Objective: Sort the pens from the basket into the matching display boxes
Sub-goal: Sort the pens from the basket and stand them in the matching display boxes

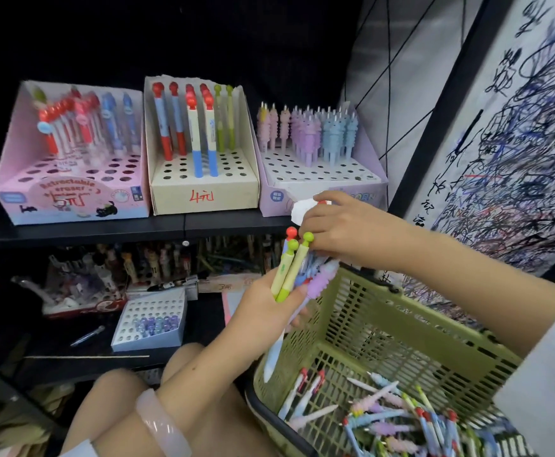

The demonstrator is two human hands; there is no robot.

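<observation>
The left hand [266, 300] grips a bundle of pens [294, 270], fingers curled round it: two green-and-cream pens with ball tops, a red-topped pen behind them, and a ribbed lilac pen on the right side. The bundle stands upright above the near-left corner of the olive-green plastic mesh basket [384, 328]. The right hand [338, 225] is curled at the top of the bundle, its fingertips pinching the pen ends (which pen exactly cannot be told). More loose pens [401, 420] lie in the basket bottom, toward its right side.

On the black upper shelf [183, 225] three display boxes stand side by side, touching:
- pink cardboard box [71, 196], left, pens at the back, front holes open;
- cream cardboard box [203, 192], centre, marked in red, holding red-topped and green-topped pens, with free holes at front and right;
- lilac cardboard box [322, 179], right, ribbed pastel pens in the rear rows, front rows free.

The right hand overlaps the lilac box's front edge. A scribbled white panel [516, 143] closes off the right side. The lower shelf carries a small white perforated box [150, 319] and mixed stationery.
</observation>
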